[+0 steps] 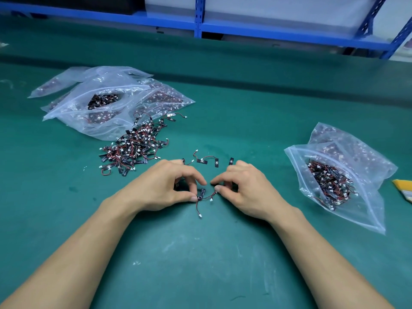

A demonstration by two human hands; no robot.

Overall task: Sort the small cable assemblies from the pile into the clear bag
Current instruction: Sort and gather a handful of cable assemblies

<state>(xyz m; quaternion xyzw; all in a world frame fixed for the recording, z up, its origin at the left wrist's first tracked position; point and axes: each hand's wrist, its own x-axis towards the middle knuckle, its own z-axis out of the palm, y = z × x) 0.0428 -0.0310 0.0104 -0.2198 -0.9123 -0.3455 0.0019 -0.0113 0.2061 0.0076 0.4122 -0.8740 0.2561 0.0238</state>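
Observation:
A pile of small cable assemblies [133, 146], black tags with red-black wires and white plugs, lies on the green table left of centre. A few loose assemblies [206, 160] sit just beyond my hands. My left hand [169, 186] pinches the black tag of one cable assembly [201, 198] between thumb and fingers. My right hand [243, 186] pinches the wire end of a cable assembly beside it. The wires hang down onto the mat, white plugs free. An open clear bag [334, 181], partly filled with assemblies, lies to the right.
Several clear zip bags [107, 101] holding more assemblies lie behind the pile at the left. A yellow-edged object [404, 189] pokes in at the right edge. Blue shelving [198, 21] runs along the far side of the green table [200, 253].

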